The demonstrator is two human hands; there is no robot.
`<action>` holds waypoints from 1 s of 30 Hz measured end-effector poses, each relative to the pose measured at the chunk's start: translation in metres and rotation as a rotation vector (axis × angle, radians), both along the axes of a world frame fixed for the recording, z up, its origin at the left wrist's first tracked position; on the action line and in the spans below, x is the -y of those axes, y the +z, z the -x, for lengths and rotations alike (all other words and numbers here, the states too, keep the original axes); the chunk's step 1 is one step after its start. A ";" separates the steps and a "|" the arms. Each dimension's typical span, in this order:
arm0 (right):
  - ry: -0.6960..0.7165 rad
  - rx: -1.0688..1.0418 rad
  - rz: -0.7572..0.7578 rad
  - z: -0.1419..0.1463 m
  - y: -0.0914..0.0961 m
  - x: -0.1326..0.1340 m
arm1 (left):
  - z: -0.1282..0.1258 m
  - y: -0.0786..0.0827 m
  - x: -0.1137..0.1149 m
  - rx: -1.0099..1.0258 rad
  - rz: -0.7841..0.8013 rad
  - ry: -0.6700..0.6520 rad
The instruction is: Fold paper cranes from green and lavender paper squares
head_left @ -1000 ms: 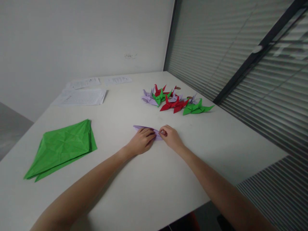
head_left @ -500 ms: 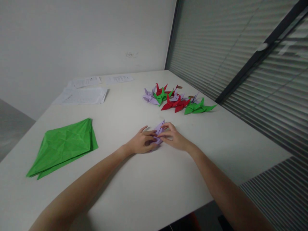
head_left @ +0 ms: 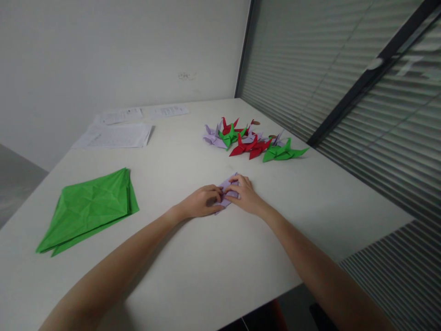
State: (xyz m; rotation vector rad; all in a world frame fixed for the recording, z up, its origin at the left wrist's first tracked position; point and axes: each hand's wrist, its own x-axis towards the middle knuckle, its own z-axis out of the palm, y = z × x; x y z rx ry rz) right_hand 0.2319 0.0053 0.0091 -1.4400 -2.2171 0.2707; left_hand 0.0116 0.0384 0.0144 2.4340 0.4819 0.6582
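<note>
A piece of folded lilac origami paper (head_left: 227,184) lies on the white table between my hands. From the left, my left hand (head_left: 204,201) closes its fingers on the paper's near-left side. My right hand (head_left: 244,195) has its curled fingers pressed on the right side, and the fingertips of both hands almost meet at the middle. Parts of the paper are hidden beneath the fingers. Beyond it stand several folded paper cranes: lilac ones (head_left: 213,137), red ones (head_left: 243,146) and green ones (head_left: 283,151).
A large folded green paper (head_left: 91,202) lies on the table (head_left: 193,266) to the left. Printed sheets (head_left: 119,136) rest at the far left. A wall (head_left: 138,50) stands behind, and window blinds (head_left: 344,78) run along the right edge.
The lilac paper now looks flatter and broader between my fingers. My left fingers have drawn together, and my right fingers have curled further over the paper.
</note>
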 end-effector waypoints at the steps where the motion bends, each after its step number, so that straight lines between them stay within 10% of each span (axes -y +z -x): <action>1: -0.006 0.000 0.002 0.000 -0.001 0.000 | 0.000 0.000 -0.001 0.006 -0.019 -0.018; 24: -0.046 0.056 0.014 -0.005 -0.007 -0.003 | 0.004 0.001 -0.005 -0.013 0.026 -0.043; 30: -0.196 0.133 -0.022 -0.005 -0.005 -0.002 | 0.004 -0.001 -0.001 -0.053 -0.166 0.099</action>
